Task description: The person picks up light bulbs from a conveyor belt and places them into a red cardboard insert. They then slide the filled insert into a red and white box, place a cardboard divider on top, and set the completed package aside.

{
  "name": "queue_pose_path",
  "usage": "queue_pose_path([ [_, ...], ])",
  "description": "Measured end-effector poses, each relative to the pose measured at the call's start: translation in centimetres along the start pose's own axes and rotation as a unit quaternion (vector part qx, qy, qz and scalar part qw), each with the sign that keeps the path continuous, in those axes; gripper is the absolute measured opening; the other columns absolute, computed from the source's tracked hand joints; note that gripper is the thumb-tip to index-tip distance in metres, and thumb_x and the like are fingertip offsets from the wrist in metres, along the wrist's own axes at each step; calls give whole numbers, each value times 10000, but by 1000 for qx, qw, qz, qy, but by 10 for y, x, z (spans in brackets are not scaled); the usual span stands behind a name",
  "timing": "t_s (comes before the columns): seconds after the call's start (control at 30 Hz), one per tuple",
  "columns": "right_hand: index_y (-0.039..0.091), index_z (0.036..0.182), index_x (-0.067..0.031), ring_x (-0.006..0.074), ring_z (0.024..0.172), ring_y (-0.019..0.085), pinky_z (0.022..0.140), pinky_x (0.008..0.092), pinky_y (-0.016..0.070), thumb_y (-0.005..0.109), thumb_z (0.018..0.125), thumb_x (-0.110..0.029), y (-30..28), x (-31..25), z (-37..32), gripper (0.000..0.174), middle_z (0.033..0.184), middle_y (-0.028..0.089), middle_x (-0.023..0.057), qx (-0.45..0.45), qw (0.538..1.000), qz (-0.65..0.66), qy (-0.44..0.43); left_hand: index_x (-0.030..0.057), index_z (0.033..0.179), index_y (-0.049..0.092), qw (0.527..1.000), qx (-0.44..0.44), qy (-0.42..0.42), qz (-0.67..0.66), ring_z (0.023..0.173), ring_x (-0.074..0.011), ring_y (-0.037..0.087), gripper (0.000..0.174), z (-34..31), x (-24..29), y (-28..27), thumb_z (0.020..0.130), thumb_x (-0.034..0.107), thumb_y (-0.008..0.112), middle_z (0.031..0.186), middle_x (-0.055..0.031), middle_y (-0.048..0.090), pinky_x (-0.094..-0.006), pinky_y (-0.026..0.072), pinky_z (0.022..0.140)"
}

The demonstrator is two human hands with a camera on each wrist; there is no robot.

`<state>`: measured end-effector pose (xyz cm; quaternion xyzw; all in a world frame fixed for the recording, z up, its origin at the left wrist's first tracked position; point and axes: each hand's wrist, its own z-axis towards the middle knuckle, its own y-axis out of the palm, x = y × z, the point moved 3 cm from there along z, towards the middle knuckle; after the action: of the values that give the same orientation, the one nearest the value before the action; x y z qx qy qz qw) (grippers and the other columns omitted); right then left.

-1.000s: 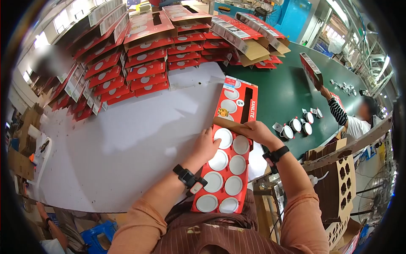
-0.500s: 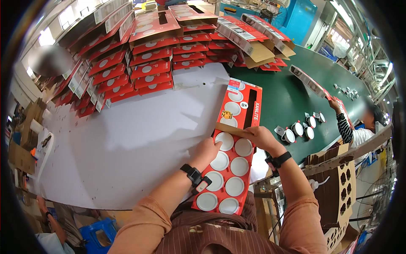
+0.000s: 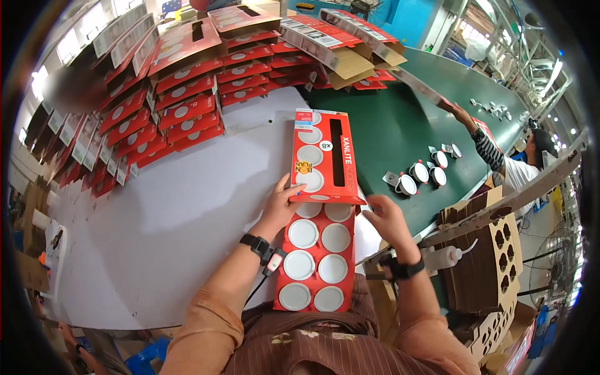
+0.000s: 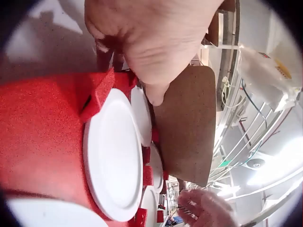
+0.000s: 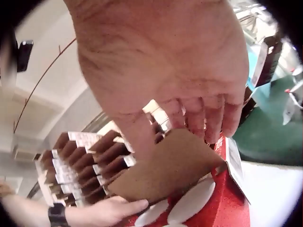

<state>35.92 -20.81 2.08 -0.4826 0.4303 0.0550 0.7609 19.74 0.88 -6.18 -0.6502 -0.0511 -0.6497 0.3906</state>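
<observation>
A red printed cardboard box [image 3: 315, 147] lies on the table with its near end open. Partly inside that end sits a red tray [image 3: 320, 240] with rows of white round lamps [image 3: 304, 233], its lower part toward my body. My left hand [image 3: 275, 209] holds the box's near left corner, a digit over the printed face. In the left wrist view its thumb [image 4: 156, 92] lies against the brown cardboard flap [image 4: 187, 123]. My right hand [image 3: 392, 225] is just right of the box's near corner, fingers loosely bent and holding nothing.
Stacked red boxes [image 3: 187, 100] stand at the back left of the white table [image 3: 156, 244]. Several loose lamps [image 3: 420, 172] lie on the green surface [image 3: 381, 140] at right. Another person's arm [image 3: 465, 119] holds a box there. A white bottle [image 3: 444, 257] and cardboard inserts [image 3: 500, 262] are at lower right.
The box's near end has come down over the top of the lamp tray, whose upper row is now partly covered. My right hand has let go of the flap and moved off to the right.
</observation>
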Motion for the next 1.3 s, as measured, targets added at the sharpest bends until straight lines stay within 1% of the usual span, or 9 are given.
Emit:
queue_pose_path([
  [0.03, 622, 1021, 8, 271, 835, 642, 733, 314, 490, 674, 779, -154, 1, 17, -13, 296, 937, 663, 166, 1, 993, 17, 117, 152, 1172, 619, 999, 24, 28, -34, 1179, -302, 502, 432, 1, -8, 4, 766, 10, 659, 1387, -240, 354, -358, 450, 944],
  [0.13, 619, 1014, 28, 294, 852, 644, 757, 360, 486, 565, 866, -266, 40, 50, -44, 333, 917, 657, 200, -89, 973, 77, 199, 160, 1144, 642, 998, 46, 42, 13, 1207, -308, 486, 408, -6, -2, 6, 773, -11, 638, 1384, -247, 364, -342, 445, 961],
  [0.37, 620, 808, 43, 407, 692, 592, 647, 467, 444, 491, 889, -301, 72, 28, -18, 376, 722, 600, 256, 20, 983, 51, 177, 161, 1116, 660, 999, 2, 44, -21, 1225, -285, 476, 370, -5, 8, -5, 788, -7, 624, 1410, -213, 358, -326, 443, 957],
  [0.57, 637, 753, 32, 404, 687, 597, 636, 465, 450, 483, 902, -359, 88, 38, 2, 446, 713, 605, 254, 19, 986, -46, 158, 137, 1089, 667, 998, 16, 60, 28, 1197, -270, 502, 326, -17, 5, -19, 806, -9, 601, 1400, -196, 379, -320, 450, 944],
  [0.73, 641, 748, 30, 406, 679, 598, 652, 459, 452, 479, 908, -388, 90, 34, -3, 476, 687, 602, 248, 23, 978, 72, 194, 117, 1046, 677, 997, 2, 59, 51, 1058, -284, 586, 229, -17, 14, -31, 837, 61, 602, 1338, -205, 449, -327, 478, 874],
  [0.97, 622, 794, 63, 361, 655, 609, 653, 414, 469, 496, 895, -438, 67, 13, -34, 526, 706, 617, 225, -204, 942, 113, 241, 115, 1041, 683, 994, -63, 21, 90, 1057, -270, 599, 211, -43, 16, -54, 845, 79, 616, 1338, -216, 454, -317, 473, 878],
  [1.03, 625, 855, 62, 321, 664, 616, 649, 386, 475, 540, 873, -437, 62, 8, -45, 507, 713, 623, 205, -284, 949, -1, 135, 103, 1040, 682, 992, -70, 38, 99, 1042, -279, 602, 220, -50, 20, -55, 834, 59, 620, 1337, -220, 454, -318, 477, 871],
  [1.2, 622, 927, 51, 293, 726, 626, 676, 366, 476, 569, 871, -394, 65, 7, -76, 452, 756, 630, 210, -289, 935, 9, 207, 92, 1076, 662, 993, -69, 41, 81, 1097, -294, 564, 282, -83, 31, -40, 806, 18, 628, 1341, -221, 441, -324, 471, 882],
  [1.3, 589, 1007, 63, 257, 792, 637, 717, 346, 482, 563, 892, -368, 71, 20, -86, 447, 850, 643, 210, -226, 947, 96, 207, 64, 1259, 492, 986, 60, 72, 137, 1060, -368, 555, 474, -99, 27, -33, 817, 155, 635, 1304, -219, 468, -401, 462, 889],
])
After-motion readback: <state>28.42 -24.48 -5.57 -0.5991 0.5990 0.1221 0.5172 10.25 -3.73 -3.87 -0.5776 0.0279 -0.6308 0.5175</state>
